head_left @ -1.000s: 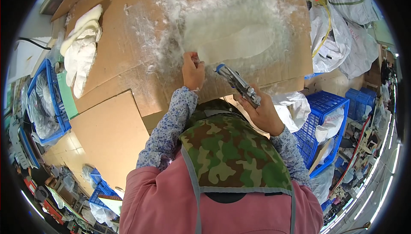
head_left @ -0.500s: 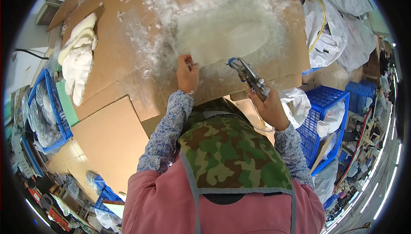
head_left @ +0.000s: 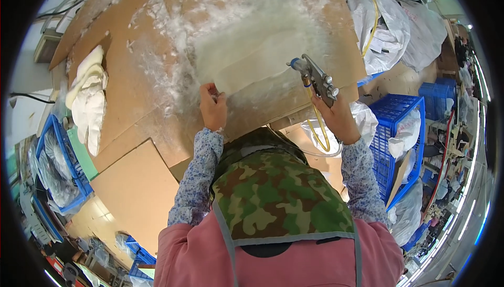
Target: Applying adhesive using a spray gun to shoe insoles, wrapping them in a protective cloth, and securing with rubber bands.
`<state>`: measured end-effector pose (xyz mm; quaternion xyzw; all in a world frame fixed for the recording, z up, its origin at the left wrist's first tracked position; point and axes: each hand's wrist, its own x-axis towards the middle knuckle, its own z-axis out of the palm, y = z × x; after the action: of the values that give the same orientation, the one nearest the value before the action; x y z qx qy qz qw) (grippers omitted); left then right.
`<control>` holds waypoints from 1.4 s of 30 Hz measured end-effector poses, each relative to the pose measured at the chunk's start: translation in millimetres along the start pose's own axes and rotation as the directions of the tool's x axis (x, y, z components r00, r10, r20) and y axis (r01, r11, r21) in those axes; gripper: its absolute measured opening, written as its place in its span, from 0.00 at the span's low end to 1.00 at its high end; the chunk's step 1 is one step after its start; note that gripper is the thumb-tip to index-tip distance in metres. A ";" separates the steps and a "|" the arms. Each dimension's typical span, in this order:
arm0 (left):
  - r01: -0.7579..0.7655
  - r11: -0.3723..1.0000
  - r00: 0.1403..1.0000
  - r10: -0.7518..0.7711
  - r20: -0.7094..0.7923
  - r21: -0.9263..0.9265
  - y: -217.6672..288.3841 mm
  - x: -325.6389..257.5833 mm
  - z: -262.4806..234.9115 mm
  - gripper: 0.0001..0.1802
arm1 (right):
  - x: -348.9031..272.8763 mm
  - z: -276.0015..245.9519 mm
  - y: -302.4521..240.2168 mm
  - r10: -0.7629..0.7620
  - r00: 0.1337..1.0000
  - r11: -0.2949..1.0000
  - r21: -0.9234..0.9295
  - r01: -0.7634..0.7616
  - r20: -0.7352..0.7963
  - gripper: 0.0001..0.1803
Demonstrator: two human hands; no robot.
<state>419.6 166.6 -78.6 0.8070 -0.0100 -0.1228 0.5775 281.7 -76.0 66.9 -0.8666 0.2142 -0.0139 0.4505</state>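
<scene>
A pale, off-white sheet [head_left: 257, 59] lies flat on the brown cardboard [head_left: 157, 124] in front of me, with white spray residue around it. My left hand [head_left: 212, 109] is at its near left corner, thumb and fingers curled together; whether they grip the corner is hidden. My right hand [head_left: 338, 118] is wrapped round the grip of a metal spray gun [head_left: 317, 80]. Its blue-ringed nozzle points left, above the sheet's right part. A yellowish hose [head_left: 321, 135] hangs in a loop below the gun.
White gloves [head_left: 89, 103] lie on the cardboard at the left. Blue crates stand left [head_left: 79, 174] and right [head_left: 391, 129] of the work surface. White plastic bags [head_left: 378, 30] hang or stand at the far right. Another cardboard panel [head_left: 136, 187] sits near my left arm.
The spray gun has moved right and farther over the sheet, its nozzle turned more to the left. My left hand stays at the same corner. The whole view has shifted slightly.
</scene>
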 end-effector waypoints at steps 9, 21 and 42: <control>-0.002 1.000 1.000 0.002 0.005 0.009 1.5 -0.8 -1.6 0.16 | 25.8 -23.0 28.2 -0.123 0.983 0.983 -0.154 0.102 -0.134 0.15; 0.018 1.000 1.000 -0.018 0.007 -0.021 2.1 -0.2 -1.9 0.16 | 25.6 -19.6 32.0 -0.121 0.962 0.988 -0.123 0.092 -0.245 0.14; 0.041 0.994 0.999 -0.044 -0.029 -0.102 -1.6 -2.4 -0.2 0.15 | 18.2 -5.2 47.3 -0.100 0.985 0.995 -0.020 0.098 -0.141 0.18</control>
<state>417.1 167.7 -79.6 0.7785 0.0225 -0.1231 0.6150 280.2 -110.8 29.7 -0.8760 0.2023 -0.0964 0.4271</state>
